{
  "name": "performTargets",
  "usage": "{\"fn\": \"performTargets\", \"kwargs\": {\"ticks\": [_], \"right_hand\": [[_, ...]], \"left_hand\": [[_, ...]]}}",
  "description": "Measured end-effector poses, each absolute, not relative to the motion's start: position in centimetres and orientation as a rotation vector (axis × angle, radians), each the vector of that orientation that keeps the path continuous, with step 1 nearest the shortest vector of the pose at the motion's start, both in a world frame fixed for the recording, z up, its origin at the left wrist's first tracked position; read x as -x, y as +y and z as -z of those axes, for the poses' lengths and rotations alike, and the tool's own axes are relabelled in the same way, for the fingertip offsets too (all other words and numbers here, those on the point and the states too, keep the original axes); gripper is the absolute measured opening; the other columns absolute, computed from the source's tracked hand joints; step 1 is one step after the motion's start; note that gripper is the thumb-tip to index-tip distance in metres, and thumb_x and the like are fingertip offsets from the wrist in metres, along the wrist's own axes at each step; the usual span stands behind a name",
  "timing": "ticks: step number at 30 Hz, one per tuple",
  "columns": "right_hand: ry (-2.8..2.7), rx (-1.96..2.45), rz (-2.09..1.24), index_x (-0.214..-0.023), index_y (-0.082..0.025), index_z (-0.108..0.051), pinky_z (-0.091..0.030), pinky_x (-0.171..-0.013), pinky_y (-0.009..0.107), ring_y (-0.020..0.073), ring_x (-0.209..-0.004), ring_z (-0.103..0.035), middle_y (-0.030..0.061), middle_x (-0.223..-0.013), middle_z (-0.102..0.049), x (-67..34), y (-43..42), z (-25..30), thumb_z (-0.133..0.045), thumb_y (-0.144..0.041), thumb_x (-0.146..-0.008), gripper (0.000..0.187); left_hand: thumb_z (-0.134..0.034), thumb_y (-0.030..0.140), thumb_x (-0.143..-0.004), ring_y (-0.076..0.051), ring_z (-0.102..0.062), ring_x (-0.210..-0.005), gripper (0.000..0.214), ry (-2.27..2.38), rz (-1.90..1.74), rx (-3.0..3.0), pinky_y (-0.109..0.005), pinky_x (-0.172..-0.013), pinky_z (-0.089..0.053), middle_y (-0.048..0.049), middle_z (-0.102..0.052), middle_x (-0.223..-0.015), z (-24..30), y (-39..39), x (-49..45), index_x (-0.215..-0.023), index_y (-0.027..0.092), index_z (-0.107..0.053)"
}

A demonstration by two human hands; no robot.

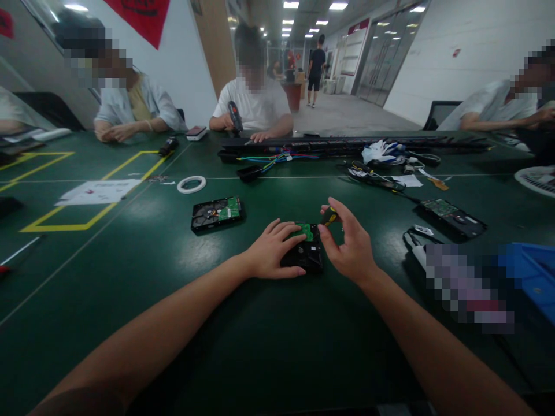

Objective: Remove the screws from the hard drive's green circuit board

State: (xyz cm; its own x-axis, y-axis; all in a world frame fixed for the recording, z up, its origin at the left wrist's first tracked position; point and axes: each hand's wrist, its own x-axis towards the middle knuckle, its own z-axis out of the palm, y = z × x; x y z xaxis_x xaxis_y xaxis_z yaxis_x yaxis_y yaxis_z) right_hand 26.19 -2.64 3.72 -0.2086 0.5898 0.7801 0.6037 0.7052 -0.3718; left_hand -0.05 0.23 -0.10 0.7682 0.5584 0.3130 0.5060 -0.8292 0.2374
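A black hard drive (310,254) with a green circuit board (307,231) facing up lies on the green table in front of me. Across its left side rests my left hand (280,249), fingers spread and flat. My right hand (349,242) grips a small black and yellow screwdriver (329,215) at the drive's right edge. I cannot make out the screwdriver's tip. To the left lies a second hard drive (217,214), also board side up. A third hard drive (453,218) sits off to the right.
A white ring roll (191,185) and paper sheets (99,191) lie left. Black rails with coloured wires (277,163) cross the far side. Gloves (384,152), cables and a blue bin (533,271) are right. Several people sit around the table; one across holds a power screwdriver (235,117).
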Motion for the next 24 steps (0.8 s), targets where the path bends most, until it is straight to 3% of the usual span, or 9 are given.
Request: {"fn": "performTargets", "kwargs": {"ticks": [5,11,14,20,24], "right_hand": [[-1.895,0.924,-0.007,-0.174,-0.037,-0.039,-0.06,-0.119,0.063,0.0338,-0.137,-0.074,0.0113,-0.163,-0.065,-26.3,-2.8,-3.8,-0.067,-0.018,-0.104,0.078],[-1.818,0.991,-0.296,-0.177,-0.035,-0.031,-0.067,-0.111,0.055,0.0312,-0.122,-0.082,0.0134,-0.156,-0.07,-26.5,-2.8,-3.4,-0.067,-0.024,-0.105,0.081],[-1.814,0.957,-0.346,-0.177,-0.037,-0.029,-0.064,-0.116,0.057,0.0316,-0.125,-0.081,0.0136,-0.163,-0.065,-26.6,-2.6,-3.3,-0.064,-0.024,-0.108,0.078],[-1.815,0.926,-0.349,-0.177,-0.04,-0.03,-0.066,-0.112,0.056,0.0289,-0.122,-0.082,0.0107,-0.153,-0.072,-26.6,-2.3,-2.9,-0.057,-0.024,-0.113,0.071],[-1.805,0.959,-0.275,-0.174,-0.04,-0.037,-0.069,-0.106,0.055,0.0284,-0.113,-0.084,0.0089,-0.145,-0.076,-26.6,-2.0,-2.6,-0.063,-0.028,-0.111,0.069]], "left_hand": [[-0.073,0.078,-0.095,-0.047,-0.047,-0.159,0.09,0.844,-0.596,-2.807,-0.076,-0.136,-0.024,-0.0204,-0.053,-0.168,0.1,0.1,0.0,-0.164,0.022,-0.055],[-0.069,0.08,-0.098,-0.045,-0.045,-0.161,0.089,0.846,-0.567,-2.832,-0.074,-0.136,-0.024,-0.0214,-0.053,-0.168,0.2,0.2,0.0,-0.164,0.021,-0.055],[-0.068,0.081,-0.098,-0.045,-0.045,-0.161,0.089,0.85,-0.572,-2.831,-0.074,-0.137,-0.024,-0.0205,-0.053,-0.168,0.1,0.2,0.0,-0.163,0.022,-0.056],[-0.069,0.08,-0.098,-0.045,-0.046,-0.161,0.089,0.858,-0.575,-2.82,-0.074,-0.137,-0.024,-0.0214,-0.054,-0.167,-0.1,0.1,0.0,-0.162,0.021,-0.057],[-0.071,0.078,-0.097,-0.047,-0.046,-0.161,0.088,0.853,-0.589,-2.801,-0.075,-0.136,-0.024,-0.0204,-0.054,-0.168,-0.1,0.1,0.0,-0.163,0.022,-0.056]]}}
